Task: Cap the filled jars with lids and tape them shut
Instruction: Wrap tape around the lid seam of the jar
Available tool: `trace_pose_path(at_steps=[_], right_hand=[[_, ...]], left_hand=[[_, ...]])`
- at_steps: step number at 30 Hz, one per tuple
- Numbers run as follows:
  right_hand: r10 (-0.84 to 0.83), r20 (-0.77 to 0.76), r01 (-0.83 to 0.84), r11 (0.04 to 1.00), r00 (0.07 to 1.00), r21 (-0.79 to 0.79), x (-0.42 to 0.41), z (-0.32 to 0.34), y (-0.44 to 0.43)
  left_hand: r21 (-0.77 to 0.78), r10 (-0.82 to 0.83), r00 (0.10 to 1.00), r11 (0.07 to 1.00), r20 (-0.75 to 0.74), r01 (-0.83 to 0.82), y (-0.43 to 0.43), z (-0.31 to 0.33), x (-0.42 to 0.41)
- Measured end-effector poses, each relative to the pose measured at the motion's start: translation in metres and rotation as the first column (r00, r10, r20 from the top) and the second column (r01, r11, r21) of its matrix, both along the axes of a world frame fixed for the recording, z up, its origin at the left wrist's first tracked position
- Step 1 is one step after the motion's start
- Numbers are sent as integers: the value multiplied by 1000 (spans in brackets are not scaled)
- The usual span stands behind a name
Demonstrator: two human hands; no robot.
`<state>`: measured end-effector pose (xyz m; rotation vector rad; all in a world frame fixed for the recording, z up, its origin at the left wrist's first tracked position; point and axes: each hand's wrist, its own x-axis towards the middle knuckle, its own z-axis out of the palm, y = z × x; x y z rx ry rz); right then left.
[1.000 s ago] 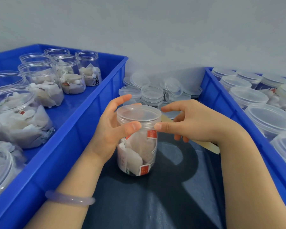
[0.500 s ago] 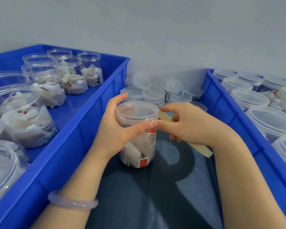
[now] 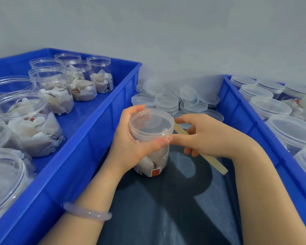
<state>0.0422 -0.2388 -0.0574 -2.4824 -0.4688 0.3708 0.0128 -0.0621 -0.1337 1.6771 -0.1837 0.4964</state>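
Jar (image 3: pixel 151 156) upright on the dark mat (image 3: pixel 166 209) between the blue bins (image 3: pixel 88 138), lid (image 3: pixel 151 122) seated. Your left hand (image 3: pixel 129 145) wraps it at the rim; your right hand (image 3: pixel 207 137) holds the tan tape strip (image 3: pixel 214 162), forefinger at the seam. Press the strip flat across lid and wall, turning the jar slowly.

Bright, even light; the arms (image 3: pixel 263 191) cast a broad dark shadow on the counter (image 3: pixel 166 218), beside pale sheen. Wide-angle bending bows the left bin (image 3: pixel 88 156); edge jars (image 3: pixel 4 174) look soft.
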Motion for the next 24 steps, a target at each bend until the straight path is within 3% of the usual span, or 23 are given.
trace_pose_path(at_steps=[5,12,24], right_hand=[[22,-65,-16,996,998,93,3,-4,-8],[9,17,-11,990,1000,139,7,-7,-10],[-43,10,39,966,999,257,14,-18,-8]], left_hand=[[1,-37,999,999,-7,37,3,0,0],[4,-38,999,999,-23,38,4,2,1],[4,-85,995,996,-45,85,7,6,-1]])
